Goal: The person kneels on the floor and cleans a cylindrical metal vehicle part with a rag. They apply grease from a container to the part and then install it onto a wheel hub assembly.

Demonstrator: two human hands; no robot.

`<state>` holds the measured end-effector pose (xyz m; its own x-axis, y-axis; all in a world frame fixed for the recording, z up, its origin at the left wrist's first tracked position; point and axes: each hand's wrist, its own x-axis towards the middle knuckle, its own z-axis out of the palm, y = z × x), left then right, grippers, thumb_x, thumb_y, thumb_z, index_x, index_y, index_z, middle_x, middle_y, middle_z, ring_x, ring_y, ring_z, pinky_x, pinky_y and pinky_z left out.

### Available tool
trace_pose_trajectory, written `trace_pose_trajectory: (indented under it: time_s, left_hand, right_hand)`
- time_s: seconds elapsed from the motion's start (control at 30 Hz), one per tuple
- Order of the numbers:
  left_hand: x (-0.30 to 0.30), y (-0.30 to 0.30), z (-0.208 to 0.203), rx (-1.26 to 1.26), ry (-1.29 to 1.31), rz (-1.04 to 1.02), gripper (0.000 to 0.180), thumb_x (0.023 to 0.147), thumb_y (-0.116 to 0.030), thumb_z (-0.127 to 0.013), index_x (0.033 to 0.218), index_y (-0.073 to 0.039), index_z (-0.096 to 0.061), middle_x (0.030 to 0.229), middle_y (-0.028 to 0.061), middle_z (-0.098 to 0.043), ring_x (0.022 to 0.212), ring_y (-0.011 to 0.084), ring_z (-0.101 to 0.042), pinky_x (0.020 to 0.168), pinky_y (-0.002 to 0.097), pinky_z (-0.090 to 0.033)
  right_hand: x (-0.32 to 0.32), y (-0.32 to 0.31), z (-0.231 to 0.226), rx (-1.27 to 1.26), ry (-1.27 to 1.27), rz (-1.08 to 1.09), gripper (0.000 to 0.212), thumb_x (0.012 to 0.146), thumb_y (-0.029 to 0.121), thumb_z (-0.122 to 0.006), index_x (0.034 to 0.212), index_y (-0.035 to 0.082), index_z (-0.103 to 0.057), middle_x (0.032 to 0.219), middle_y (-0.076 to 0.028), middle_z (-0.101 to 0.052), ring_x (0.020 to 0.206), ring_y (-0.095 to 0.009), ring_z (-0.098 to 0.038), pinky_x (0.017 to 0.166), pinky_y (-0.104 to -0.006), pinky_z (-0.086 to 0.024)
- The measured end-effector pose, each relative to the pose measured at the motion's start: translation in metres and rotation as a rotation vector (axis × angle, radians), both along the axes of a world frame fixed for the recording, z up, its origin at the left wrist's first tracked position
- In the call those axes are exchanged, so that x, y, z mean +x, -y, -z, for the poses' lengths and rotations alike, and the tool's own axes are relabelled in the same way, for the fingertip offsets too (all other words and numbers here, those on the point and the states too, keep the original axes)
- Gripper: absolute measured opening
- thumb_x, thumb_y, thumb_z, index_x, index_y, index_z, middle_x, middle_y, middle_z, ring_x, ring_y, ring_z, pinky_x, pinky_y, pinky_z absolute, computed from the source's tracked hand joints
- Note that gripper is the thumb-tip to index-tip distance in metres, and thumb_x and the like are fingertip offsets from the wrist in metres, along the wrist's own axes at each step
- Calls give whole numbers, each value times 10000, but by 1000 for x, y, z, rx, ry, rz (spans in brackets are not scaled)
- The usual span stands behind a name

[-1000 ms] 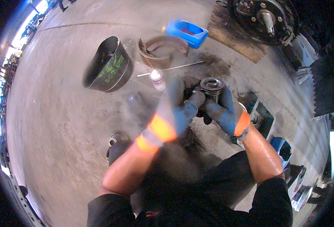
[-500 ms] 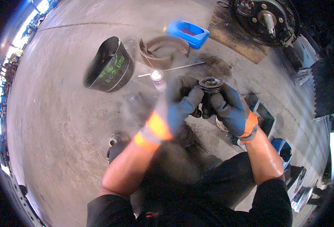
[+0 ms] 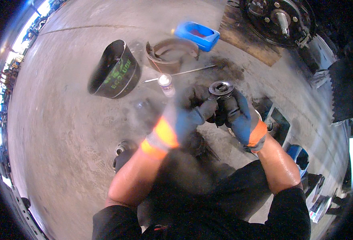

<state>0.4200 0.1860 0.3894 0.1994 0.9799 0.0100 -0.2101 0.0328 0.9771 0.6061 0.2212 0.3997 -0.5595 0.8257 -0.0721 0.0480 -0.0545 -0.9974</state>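
Observation:
Between my gloved hands is a round, dark metal part [image 3: 221, 89] with a ridged rim and a raised centre, its top face tilted toward me. My right hand [image 3: 241, 117], in a blue-black glove with an orange cuff, is closed around its right side with the thumb along the front. My left hand [image 3: 193, 110], gloved alike, has its fingers closed at the part's left edge; a blurred patch of the picture softens its outline. The underside of the part is hidden by my fingers. Just beyond my left hand stands a spray can [image 3: 165, 83] with a thin red straw.
Curved brake shoes [image 3: 172, 66] and a thin metal rod [image 3: 184, 73] lie ahead. To the left is a black cut-down bucket [image 3: 115, 74]; a blue cut-open container [image 3: 198, 36] sits farther off. A brake backing plate with a spindle [image 3: 281, 23] stands at far right beside a wooden board [image 3: 246, 37].
The round part has tipped so more of its top face shows. My right hand has turned slightly with it; my left hand has shifted only a little.

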Motion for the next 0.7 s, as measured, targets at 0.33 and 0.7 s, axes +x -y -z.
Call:
trace_pose_trajectory:
  time_s: [0.33, 0.7]
  left_hand:
    - [5, 2, -2, 99, -1, -208, 126, 1002, -105, -539, 1087, -26, -588, 937, 23, -633, 839, 117, -602, 763, 290, -512]
    - [12, 3, 5, 156, -111, -295, 117, 990, -109, -553, 1060, -22, -586, 902, 30, -621, 810, 103, -576, 726, 271, -494]
  right_hand:
    - [4, -6, 25, 564, 265, 34, 516, 1041, 378, -469, 1425, 41, -394, 1182, -74, -589, 985, -134, -548, 820, -296, -485]
    - [-9, 8, -9, 282, 156, 82, 453, 1052, 361, -426, 1359, 29, -458, 986, -70, -618, 842, -129, -572, 732, -292, -475]
